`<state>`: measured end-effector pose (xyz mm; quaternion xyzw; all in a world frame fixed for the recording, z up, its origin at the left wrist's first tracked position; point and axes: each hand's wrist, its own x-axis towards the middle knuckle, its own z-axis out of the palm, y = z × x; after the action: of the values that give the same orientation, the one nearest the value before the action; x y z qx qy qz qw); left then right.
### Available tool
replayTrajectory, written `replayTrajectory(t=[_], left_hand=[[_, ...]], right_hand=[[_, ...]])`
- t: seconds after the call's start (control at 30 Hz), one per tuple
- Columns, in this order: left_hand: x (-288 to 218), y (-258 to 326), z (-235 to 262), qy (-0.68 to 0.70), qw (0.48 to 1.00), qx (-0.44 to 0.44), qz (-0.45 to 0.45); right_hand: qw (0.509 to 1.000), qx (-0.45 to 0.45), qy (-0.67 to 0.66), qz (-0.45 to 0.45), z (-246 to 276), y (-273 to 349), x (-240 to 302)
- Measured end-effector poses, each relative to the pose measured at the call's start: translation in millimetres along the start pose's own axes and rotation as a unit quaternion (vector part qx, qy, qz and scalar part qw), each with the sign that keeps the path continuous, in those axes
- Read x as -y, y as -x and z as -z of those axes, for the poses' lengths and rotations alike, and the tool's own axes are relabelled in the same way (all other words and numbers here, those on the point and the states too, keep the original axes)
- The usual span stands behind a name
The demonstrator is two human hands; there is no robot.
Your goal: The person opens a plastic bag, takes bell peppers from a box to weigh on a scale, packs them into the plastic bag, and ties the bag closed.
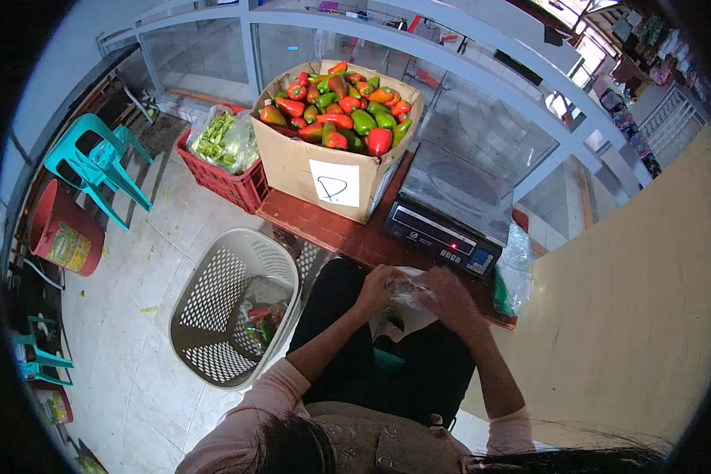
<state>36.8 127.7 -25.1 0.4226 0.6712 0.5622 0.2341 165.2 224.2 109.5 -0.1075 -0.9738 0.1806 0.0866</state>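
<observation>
Above my lap, my left hand (378,289) and my right hand (444,294) are both closed on a clear plastic bag (409,294), one at each side of it. Whether anything lies inside the bag is hard to make out. Just beyond my hands, a black digital scale (442,229) with a bare flat pan stands on a red-brown bench (324,228). Left of the scale is a cardboard box (292,167) heaped with red and green peppers (341,120). A grey laundry basket (201,304) on the floor at my left holds a plastic bag of peppers (262,322).
A red crate (212,175) with bagged green vegetables (223,141) stands behind the basket. Further left are a teal plastic chair (95,150) and a red bucket (65,233). Plastic bags (515,272) hang beside the scale. A pale wooden board (624,308) fills the right side.
</observation>
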Motion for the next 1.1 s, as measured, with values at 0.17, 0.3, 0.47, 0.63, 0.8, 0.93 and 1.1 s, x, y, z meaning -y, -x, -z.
replayTrajectory(t=[0.17, 0.3, 0.47, 0.63, 0.8, 0.93, 1.1], left_hand=[[13.5, 0.5, -2.1, 0.043, 0.998, 0.009, 0.036], [23.3, 2.5, -0.8, 0.044, 0.997, 0.032, 0.055], [6.1, 0.8, 0.1, 0.078, 0.988, 0.056, 0.121], [17.9, -1.5, -1.6, 0.066, 0.991, 0.071, 0.097], [25.5, 1.1, 2.5, 0.097, 0.988, 0.071, 0.092], [18.6, -4.5, -5.8, 0.073, 0.993, 0.031, 0.089], [20.1, -5.2, 2.5, 0.021, 0.997, -0.034, 0.072]], right_hand=[[0.991, -0.123, -0.034, 0.048, 47.7, -93.4, 4.9], [0.978, -0.203, -0.004, 0.056, 49.3, -189.0, -4.4], [0.977, -0.127, 0.165, 0.036, 23.5, -272.6, -29.5], [0.982, -0.003, 0.180, -0.053, 8.2, -296.1, -37.1], [0.990, -0.063, 0.120, -0.030, -3.7, -293.2, -33.8], [0.980, -0.195, -0.038, 0.007, 15.9, -278.3, -58.7], [0.788, -0.140, -0.587, -0.120, 28.2, -199.5, -17.3]])
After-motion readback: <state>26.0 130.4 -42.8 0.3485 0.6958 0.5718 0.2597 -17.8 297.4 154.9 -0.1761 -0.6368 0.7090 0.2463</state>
